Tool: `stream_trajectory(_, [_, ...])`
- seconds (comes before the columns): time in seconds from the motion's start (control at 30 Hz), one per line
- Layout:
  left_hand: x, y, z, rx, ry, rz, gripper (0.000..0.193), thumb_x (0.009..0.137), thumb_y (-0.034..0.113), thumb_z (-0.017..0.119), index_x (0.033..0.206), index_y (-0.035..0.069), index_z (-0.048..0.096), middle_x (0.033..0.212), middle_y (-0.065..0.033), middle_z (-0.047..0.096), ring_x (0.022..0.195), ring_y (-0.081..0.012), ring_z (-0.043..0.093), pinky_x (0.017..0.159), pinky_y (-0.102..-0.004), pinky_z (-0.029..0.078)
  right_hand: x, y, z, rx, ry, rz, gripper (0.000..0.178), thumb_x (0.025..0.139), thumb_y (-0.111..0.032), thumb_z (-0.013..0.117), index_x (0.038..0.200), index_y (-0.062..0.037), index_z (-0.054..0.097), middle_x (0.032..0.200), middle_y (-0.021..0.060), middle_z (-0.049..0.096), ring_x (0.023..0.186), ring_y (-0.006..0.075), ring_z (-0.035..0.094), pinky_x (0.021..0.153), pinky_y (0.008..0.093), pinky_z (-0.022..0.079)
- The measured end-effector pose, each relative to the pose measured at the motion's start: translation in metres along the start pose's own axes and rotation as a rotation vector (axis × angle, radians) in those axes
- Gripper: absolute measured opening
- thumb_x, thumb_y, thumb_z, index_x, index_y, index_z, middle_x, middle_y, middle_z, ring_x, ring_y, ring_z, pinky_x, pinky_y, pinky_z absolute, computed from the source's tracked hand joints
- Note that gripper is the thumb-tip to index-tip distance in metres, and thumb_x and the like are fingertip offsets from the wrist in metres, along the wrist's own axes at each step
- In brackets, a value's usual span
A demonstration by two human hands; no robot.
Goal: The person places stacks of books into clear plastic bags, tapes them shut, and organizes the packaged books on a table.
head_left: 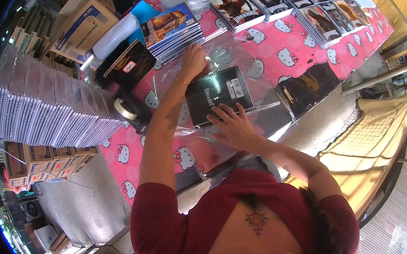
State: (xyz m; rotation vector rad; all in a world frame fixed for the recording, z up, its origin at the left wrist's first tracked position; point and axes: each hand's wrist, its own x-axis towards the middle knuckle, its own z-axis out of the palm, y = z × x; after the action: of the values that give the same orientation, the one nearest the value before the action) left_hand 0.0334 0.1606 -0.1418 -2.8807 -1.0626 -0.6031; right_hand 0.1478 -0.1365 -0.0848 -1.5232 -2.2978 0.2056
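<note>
A black spiral notebook (200, 99) with a pale label lies on a sheet of clear plastic film (259, 87) in the middle of the table. My right hand (234, 127) rests on the notebook's near edge, fingers spread and flat. Beyond the notebook, my left hand (194, 61) is at the far left part of the film, its fingers bent together on it. Its fingertips are partly hidden, close to a stack of spiral notebooks (171, 27) with a colourful top cover.
Dark notebooks (130, 65) and a tape roll (126, 108) lie left, beside tall notebook piles (49, 113). A carton (84, 30) stands behind. More notebook stacks (237, 11) sit far right on the pink patterned tablecloth (274, 42). A dark cover (310, 88) lies near the right edge.
</note>
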Motion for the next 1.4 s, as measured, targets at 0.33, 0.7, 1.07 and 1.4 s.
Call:
stream_trajectory(0.33, [0.000,0.051,-0.092,0.020,-0.081,-0.237,0.050,0.073,0.023,0.075,0.116,0.007,0.055,0.101,-0.0121,0.064,0.091,-0.0354,0.065,0.074,-0.0472,0.051,-0.002,0.002,0.001,-0.014,0.009,-0.057,0.060,0.083,-0.044,0.067,0.136,-0.0193,0.052,0.141,0.0078,0.045,0.132,0.0285,0.042,0.106,0.0649,0.028])
stream_trajectory(0.7, [-0.087,0.148,-0.116,0.250,0.150,0.092,0.020,0.085,0.015,0.063,0.103,0.008,0.070,0.101,-0.0126,0.066,0.097,-0.0296,0.064,0.090,-0.0408,0.050,-0.007,0.006,0.003,-0.016,0.067,-0.092,0.065,0.084,-0.047,0.067,0.138,-0.0161,0.050,0.146,0.0110,0.038,0.140,0.0354,0.033,0.097,0.0816,0.021])
stream_trajectory(1.07, [-0.125,0.195,-0.067,-0.218,0.207,-0.402,0.026,0.084,0.009,0.057,0.106,0.001,0.066,0.108,-0.0188,0.067,0.096,-0.0323,0.066,0.081,-0.0423,0.054,-0.005,0.019,0.028,-0.104,-0.060,-0.085,0.061,0.084,-0.042,0.067,0.136,-0.0133,0.054,0.145,0.0176,0.045,0.143,0.0371,0.030,0.098,0.0814,0.016])
stream_trajectory(1.4, [-0.131,0.194,-0.036,-0.017,0.166,-0.247,0.043,0.080,0.005,0.055,0.122,-0.005,0.056,0.119,-0.0190,0.061,0.116,-0.0327,0.057,0.100,-0.0407,0.046,0.046,0.190,0.002,0.504,0.580,0.326,0.050,0.087,-0.006,0.067,0.131,0.0020,0.045,0.113,0.0140,0.059,0.097,0.0276,0.062,0.088,0.0354,0.052])
